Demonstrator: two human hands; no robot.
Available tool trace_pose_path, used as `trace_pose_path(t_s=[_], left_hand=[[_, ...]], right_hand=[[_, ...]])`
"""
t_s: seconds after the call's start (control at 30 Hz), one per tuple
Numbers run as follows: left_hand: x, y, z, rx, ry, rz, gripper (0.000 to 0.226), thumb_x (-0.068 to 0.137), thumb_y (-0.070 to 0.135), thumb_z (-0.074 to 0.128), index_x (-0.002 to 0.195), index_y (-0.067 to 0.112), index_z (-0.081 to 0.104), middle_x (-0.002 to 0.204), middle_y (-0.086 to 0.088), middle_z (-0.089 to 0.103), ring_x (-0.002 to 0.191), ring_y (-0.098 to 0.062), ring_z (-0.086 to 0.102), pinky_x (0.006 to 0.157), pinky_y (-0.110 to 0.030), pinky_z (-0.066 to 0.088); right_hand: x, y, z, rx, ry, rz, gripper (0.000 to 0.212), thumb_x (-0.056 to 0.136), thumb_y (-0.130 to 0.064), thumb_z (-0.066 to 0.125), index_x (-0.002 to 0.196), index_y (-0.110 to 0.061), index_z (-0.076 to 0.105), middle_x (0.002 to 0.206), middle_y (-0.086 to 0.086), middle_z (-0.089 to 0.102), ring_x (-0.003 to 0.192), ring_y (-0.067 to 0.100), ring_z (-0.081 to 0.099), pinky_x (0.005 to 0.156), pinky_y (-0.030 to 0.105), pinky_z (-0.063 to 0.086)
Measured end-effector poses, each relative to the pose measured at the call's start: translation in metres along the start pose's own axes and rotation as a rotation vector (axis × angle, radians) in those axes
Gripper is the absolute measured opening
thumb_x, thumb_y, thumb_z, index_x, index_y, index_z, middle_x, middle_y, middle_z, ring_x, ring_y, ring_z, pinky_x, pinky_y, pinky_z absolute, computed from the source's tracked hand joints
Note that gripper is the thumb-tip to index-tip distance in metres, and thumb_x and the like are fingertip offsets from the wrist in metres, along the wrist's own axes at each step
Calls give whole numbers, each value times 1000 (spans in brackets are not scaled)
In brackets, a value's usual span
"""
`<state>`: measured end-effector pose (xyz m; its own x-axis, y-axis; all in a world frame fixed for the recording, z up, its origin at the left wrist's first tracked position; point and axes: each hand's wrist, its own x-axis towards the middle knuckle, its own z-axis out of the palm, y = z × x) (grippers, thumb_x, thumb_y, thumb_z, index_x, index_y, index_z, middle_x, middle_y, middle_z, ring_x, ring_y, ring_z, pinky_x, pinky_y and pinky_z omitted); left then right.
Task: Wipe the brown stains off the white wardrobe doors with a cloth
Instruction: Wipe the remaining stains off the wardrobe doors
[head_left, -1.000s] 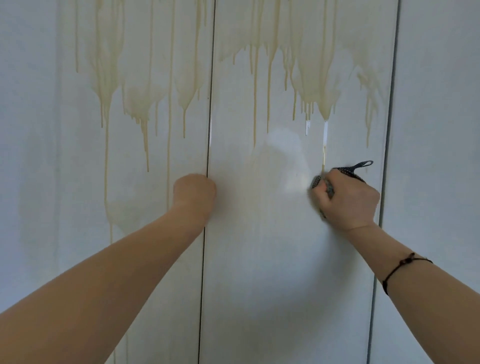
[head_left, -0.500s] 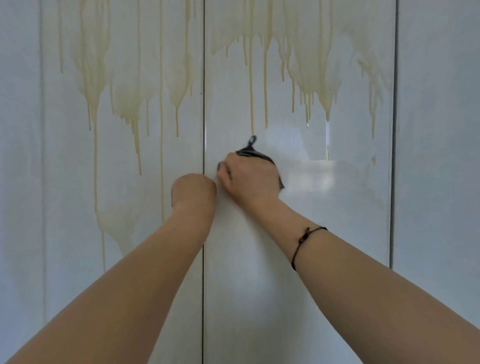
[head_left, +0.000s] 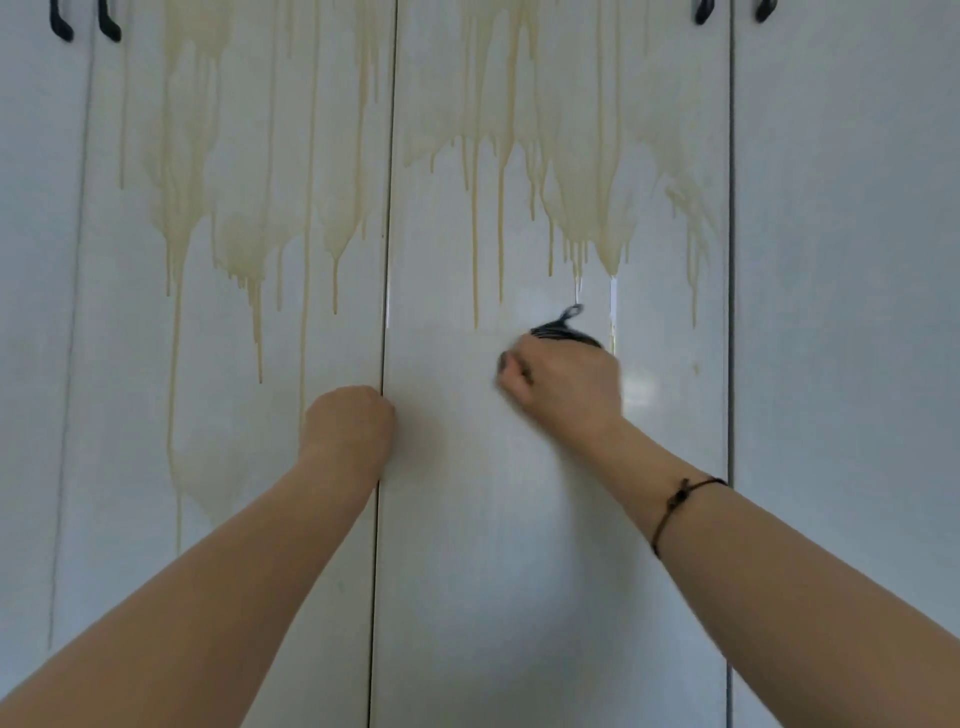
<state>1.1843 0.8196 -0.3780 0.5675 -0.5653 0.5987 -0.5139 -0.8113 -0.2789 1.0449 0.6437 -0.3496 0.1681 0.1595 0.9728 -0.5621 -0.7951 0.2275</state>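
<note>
Two white wardrobe doors fill the view, the left door (head_left: 234, 519) and the right door (head_left: 519, 571), split by a seam. Brown drip stains (head_left: 582, 208) run down the upper right door, and more brown stains (head_left: 182, 197) streak the left door, reaching lower. My right hand (head_left: 566, 384) grips a dark cloth (head_left: 563, 330) and presses it against the right door just below the drips; most of the cloth is hidden under the hand. My left hand (head_left: 348, 423) rests against the left door at the seam with its fingers out of sight.
Black handles (head_left: 85, 23) show at the top left and more black handles (head_left: 732, 10) at the top right. Plain white doors (head_left: 852, 364) flank both sides. The right door below my hand looks wiped and glossy.
My right hand swept the cloth from the right door's right side to the seam, then back rightward to the door's middle. The left hand stayed at the seam.
</note>
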Motion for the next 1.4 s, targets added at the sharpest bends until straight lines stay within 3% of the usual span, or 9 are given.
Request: trace_pose_path(t_s=[0.23,0.43,0.6,0.77,0.97,1.03,1.13,1.27,1.4], left_hand=[[0,-2,0,9,19,42,27,84,3,70,110,8,68,106,-5,68,99,-25,69,68,-29,48],[4,0,0,-7,1,54,27,84,-2,66,108,9,70,106,-4,68,100,-24,68,66,-28,45],[5,5,0,23,3,48,30,84,-6,62,108,9,71,110,-5,69,102,-24,68,77,-30,57],[11,10,0,-20,-41,-10,28,87,-3,60,110,8,70,111,-6,69,103,-27,69,84,-37,59],[10,7,-2,50,36,20,22,88,6,63,108,15,65,108,1,69,102,-18,68,70,-26,46],[8,5,-5,69,-11,43,24,87,9,66,110,15,67,111,0,68,105,-20,66,69,-28,43],[6,3,-5,79,-22,57,24,86,6,66,108,12,71,109,-3,68,102,-24,67,67,-29,45],[5,6,-4,65,-17,50,24,85,3,65,107,11,72,107,-3,70,100,-24,69,68,-27,49],[6,9,-8,58,-35,12,29,82,-3,64,108,7,73,104,-8,72,97,-30,71,82,-35,60]], right_hand=[[-44,107,-39,-121,64,475,33,87,-40,43,61,-22,35,51,-4,41,52,22,43,50,22,19],[-31,66,-21,5,174,796,32,88,-38,38,63,-18,39,54,-5,41,53,24,46,49,25,17],[8,-22,6,7,75,444,29,83,-37,47,61,-19,50,55,-3,46,49,21,38,46,23,20],[36,-96,30,82,-86,-15,23,83,-32,60,64,-19,60,55,0,53,48,23,46,47,25,22],[56,-104,35,46,-266,-333,24,93,-36,49,76,-21,54,61,-4,49,58,25,48,48,26,12],[55,-88,26,58,-236,-345,24,90,-33,52,70,-22,46,58,-5,45,54,25,48,47,24,12],[44,-45,17,40,-190,-298,24,87,-35,52,69,-20,52,62,-3,54,57,23,54,45,25,30],[22,20,-7,3,-13,-29,29,81,-29,57,60,-18,40,51,-6,39,48,23,41,46,20,18],[3,84,-29,-87,30,290,30,87,-34,47,64,-14,46,54,-1,46,54,26,46,49,27,30]])
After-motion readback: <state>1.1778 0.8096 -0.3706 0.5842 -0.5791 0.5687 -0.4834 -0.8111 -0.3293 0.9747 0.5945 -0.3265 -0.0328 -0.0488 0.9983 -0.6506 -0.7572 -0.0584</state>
